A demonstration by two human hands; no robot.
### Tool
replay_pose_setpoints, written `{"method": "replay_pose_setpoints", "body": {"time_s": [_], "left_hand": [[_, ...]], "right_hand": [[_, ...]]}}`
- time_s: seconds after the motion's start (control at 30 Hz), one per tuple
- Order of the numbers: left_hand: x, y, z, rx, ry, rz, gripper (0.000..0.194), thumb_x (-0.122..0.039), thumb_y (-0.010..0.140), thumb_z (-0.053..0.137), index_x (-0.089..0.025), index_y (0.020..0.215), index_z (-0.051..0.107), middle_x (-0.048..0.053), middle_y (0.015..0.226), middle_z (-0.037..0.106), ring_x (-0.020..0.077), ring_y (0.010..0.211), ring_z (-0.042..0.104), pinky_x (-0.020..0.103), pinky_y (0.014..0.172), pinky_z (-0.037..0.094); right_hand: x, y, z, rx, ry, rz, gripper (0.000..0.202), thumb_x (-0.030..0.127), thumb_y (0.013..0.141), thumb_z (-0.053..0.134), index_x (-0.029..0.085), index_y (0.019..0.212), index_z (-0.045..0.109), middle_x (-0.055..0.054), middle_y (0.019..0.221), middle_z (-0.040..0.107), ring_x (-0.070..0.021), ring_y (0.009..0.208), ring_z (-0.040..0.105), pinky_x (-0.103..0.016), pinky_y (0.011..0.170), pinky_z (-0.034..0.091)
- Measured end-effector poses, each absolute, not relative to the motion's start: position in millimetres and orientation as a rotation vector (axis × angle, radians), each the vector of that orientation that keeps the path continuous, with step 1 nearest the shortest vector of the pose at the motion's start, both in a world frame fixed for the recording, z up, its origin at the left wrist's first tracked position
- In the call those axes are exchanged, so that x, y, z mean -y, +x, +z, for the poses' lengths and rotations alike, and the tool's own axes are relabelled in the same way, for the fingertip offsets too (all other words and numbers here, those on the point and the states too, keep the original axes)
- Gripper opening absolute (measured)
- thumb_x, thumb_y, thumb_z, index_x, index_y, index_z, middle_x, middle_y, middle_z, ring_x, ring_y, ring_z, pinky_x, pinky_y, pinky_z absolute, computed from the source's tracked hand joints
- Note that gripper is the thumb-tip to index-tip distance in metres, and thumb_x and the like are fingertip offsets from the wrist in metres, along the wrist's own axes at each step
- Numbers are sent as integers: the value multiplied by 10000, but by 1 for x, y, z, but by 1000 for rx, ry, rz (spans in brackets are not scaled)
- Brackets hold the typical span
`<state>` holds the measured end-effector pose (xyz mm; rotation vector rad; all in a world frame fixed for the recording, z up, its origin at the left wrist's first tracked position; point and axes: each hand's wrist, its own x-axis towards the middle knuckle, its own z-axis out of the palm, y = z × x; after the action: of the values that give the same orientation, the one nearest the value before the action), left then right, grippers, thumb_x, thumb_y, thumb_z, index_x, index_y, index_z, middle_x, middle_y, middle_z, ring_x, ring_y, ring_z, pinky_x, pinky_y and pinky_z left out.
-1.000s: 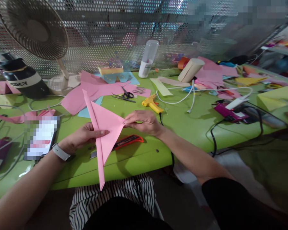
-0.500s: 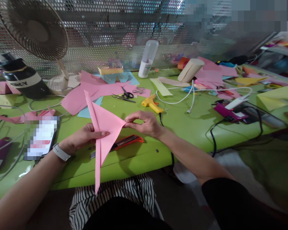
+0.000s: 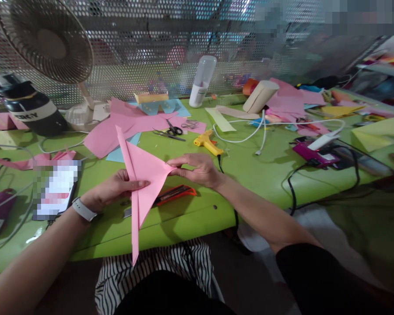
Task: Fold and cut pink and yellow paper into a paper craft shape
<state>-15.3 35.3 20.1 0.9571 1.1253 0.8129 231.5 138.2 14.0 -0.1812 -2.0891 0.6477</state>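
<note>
A pink folded paper triangle [image 3: 147, 168] with a rolled-over strip along its long left side is held above the table's front edge. My left hand [image 3: 121, 183] pinches that strip, thumb on top and fingers behind. At the triangle's right corner, my right hand [image 3: 197, 169] grips the tip between thumb and fingers, and the paper creases there. Below the paper lies an orange and black utility knife [image 3: 175, 194], partly covered by it. Beyond my right hand rests a yellow glue gun [image 3: 207, 142].
Black scissors [image 3: 174, 129] and pink sheets [image 3: 118, 124] lie behind the paper. A phone [image 3: 57, 190] is left of my left hand. On the green table [image 3: 259, 175] stand a fan [image 3: 52, 43], a dark bottle [image 3: 33, 105] and a purple power strip [image 3: 315, 153] with cords.
The right corner of the pink paper has bent a little under my right fingers, which moved slightly inward. My left hand keeps its place.
</note>
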Motion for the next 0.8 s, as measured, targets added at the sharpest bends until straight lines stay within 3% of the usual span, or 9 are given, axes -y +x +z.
{"method": "replay_pose_setpoints", "body": {"time_s": [0.23,0.33,0.43,0.6,0.8], "left_hand": [[-34,-11,26,-1081,940,844,153,-262,726,830,-130,768,763,59,720,735,114,588,636,196,563,504],[-36,-15,26,-962,850,911,293,-392,764,774,-118,865,765,96,773,752,158,652,686,235,610,542],[-40,-20,23,-791,779,1112,420,-504,773,663,-143,963,760,123,963,767,242,878,724,318,725,578],[-44,-2,22,-1021,988,1188,347,-214,730,765,-213,1077,748,68,1167,734,219,1124,649,343,965,498],[-48,41,21,-1004,1048,1276,242,-301,738,814,-209,957,769,50,1066,757,224,1077,652,392,1041,458]], "right_hand": [[-133,230,15,2045,-191,701,138,251,827,748,283,962,750,30,863,774,-100,705,705,-229,666,595],[-130,228,13,1924,-241,813,170,252,818,755,277,985,729,32,853,764,-101,725,704,-235,687,599],[-126,223,12,1721,-388,985,237,315,803,768,258,1014,679,36,801,743,-108,708,704,-244,679,608],[-119,213,12,1567,-496,1110,309,371,770,794,237,993,627,38,752,721,-110,668,699,-238,647,605],[-114,207,4,1611,-455,1066,280,409,789,774,213,940,644,-1,814,724,-118,737,707,-245,690,609]]}}
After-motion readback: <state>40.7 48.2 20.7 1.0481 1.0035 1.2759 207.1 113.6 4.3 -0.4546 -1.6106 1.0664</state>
